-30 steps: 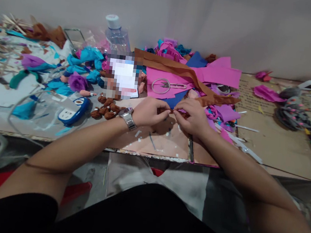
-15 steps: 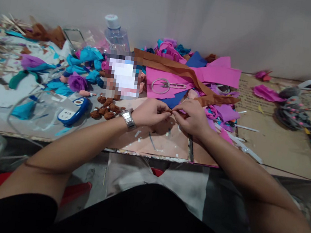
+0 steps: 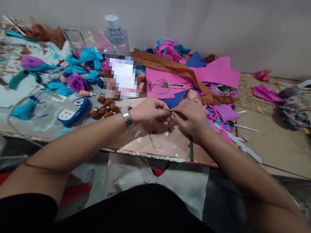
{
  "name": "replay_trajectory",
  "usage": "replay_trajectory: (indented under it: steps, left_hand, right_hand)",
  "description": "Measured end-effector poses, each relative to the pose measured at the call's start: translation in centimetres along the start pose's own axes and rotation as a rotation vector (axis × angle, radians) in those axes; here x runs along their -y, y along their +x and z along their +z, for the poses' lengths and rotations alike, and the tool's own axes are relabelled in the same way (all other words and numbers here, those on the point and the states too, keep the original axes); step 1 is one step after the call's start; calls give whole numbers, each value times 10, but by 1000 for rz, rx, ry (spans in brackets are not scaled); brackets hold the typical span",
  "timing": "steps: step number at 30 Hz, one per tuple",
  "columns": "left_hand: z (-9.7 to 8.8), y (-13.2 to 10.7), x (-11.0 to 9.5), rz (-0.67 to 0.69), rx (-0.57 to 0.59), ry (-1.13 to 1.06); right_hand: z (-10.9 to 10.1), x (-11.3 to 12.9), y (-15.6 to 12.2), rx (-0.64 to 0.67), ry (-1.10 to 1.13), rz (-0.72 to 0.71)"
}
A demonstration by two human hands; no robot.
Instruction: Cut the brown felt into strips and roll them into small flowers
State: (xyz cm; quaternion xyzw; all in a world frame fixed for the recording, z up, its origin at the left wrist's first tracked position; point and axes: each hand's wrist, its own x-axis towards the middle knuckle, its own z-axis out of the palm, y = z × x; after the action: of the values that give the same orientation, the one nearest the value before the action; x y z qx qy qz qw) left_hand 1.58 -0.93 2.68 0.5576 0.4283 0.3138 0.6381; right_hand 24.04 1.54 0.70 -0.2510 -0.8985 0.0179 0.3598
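Note:
Over the near middle of the table, my left hand (image 3: 153, 111) and my right hand (image 3: 191, 116) meet with thumbs and fingertips pinched together. Between them is a small piece of brown crepe paper, mostly hidden by the fingers. Just beyond my hands, a brown crepe strip (image 3: 175, 68) lies across pink crepe sheets (image 3: 220, 75). Small snips with a ring handle (image 3: 160, 86) rest on the pink paper. Beside my left wrist sits a cluster of brown crepe balls (image 3: 106, 107).
A clear bottle (image 3: 116, 38) stands near the wall, behind a phone with a blurred-out screen (image 3: 123, 75). Left are a blue-and-white power socket (image 3: 73, 111) with its cable and blue and purple crepe pieces. Cardboard (image 3: 260, 140) covers the right side, with dark bundles (image 3: 293, 112) on it.
My left hand's fingers have shifted slightly and closed in toward the right fingertips. Less of the brown crepe paper shows between my hands. Everything else on the table stays put.

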Motion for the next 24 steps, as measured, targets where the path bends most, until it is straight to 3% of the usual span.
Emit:
replay_trajectory:
  steps: [17, 24]
  left_hand:
    - [0, -4, -4, -127, -13, -183]
    - [-2, -3, -3, -111, 18, -128]
  right_hand:
    - [-2, -3, 0, -58, -46, -151]
    - [-1, -1, 1, -21, -6, -50]
